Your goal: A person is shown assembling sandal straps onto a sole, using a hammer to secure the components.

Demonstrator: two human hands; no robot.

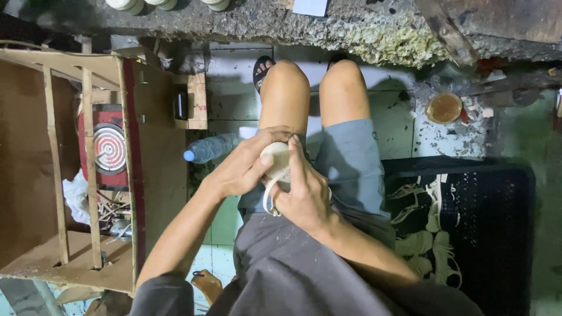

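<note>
Over my lap, both hands close around a small round cream-coloured piece [275, 159] with a pale loop of cord [270, 198] hanging from it. My left hand [243, 167] wraps the piece from the left, thumb across its face. My right hand [304, 193] grips it from below and the right, with a finger lying along its edge. I sit in blue shorts [348, 164] and a dark apron [293, 263], knees pointing away.
A plywood stand [132, 175] at the left holds a red device with a spiral coil [110, 148]. A plastic bottle with a blue cap [211, 148] lies on the tiled floor. A black crate [497, 222] with pale cord pieces [430, 234] sits at the right. A rough concrete ledge [328, 26] runs ahead.
</note>
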